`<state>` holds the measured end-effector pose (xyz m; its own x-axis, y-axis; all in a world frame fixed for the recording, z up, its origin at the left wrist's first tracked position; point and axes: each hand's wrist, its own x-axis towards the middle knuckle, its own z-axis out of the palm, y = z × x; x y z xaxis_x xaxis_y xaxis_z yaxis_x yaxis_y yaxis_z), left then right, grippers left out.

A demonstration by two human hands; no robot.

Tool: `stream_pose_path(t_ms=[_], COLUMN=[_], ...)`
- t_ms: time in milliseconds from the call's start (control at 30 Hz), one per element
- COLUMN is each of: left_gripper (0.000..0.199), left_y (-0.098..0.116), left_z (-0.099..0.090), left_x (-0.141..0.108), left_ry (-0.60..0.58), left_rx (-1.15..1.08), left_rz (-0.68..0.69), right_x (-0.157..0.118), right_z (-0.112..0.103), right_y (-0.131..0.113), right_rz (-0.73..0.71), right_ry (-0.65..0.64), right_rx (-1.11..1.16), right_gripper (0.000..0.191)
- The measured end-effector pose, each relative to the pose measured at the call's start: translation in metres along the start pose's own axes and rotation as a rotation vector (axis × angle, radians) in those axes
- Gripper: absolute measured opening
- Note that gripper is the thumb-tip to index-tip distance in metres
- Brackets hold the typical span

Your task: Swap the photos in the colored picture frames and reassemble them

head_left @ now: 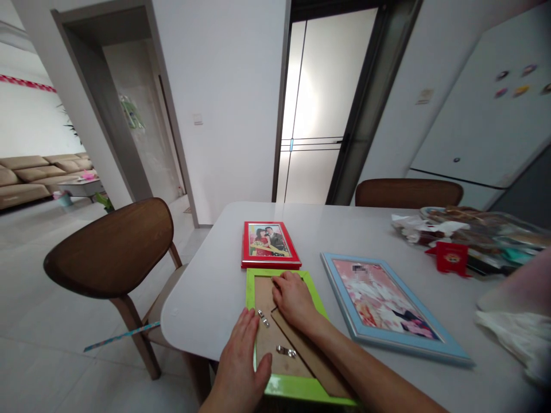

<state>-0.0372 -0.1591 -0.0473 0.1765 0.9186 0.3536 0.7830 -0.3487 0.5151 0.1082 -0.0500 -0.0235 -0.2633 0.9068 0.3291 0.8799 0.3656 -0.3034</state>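
A green picture frame [297, 387] lies face down on the table, its brown backing board [269, 295] showing. A brown stand leg [307, 353] slants across that board. Two loose-looking metal clips lie on the left part of the backing: one clip [263, 318] beside my left fingers, another clip [286, 351] lower down. My left hand [243, 358] rests along the frame's left edge, fingers stretched out and thumb apart. Near the frame's top inner edge, my right hand [294, 301] has its fingers bent together against the backing; what they pinch is mostly hidden.
Beyond the green frame sits a red photo frame [270, 240]. A light blue photo frame [383, 298] lies to the right. Bags, tissue and a red packet [451, 259] crowd the table's right side. Wooden chairs stand at the left [116, 246] and the far side [408, 194].
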Motion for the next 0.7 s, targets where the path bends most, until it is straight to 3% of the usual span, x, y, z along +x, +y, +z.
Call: stream_pose_path(t_ms=[433,600,700], left_gripper=[0.052,0.052,0.052], left_y=[0.001,0.0,-0.001], left_z=[0.001,0.003,0.003], left_x=[0.002,0.001,0.001], left_ry=[-0.014,-0.016,-0.019], left_rx=[0.022,0.058,0.06], left_rz=[-0.019,0.002,0.001], right_x=[0.0,-0.018,-0.043], right_z=[-0.005,-0.027,-0.046], right_y=[-0.004,-0.004,0.004], right_rz=[-0.094,-0.085,-0.037], right_ry=[-0.044,-0.022,-0.087], right_rx=[0.054,0.095,0.136], right_gripper=[0.024,0.026,0.023])
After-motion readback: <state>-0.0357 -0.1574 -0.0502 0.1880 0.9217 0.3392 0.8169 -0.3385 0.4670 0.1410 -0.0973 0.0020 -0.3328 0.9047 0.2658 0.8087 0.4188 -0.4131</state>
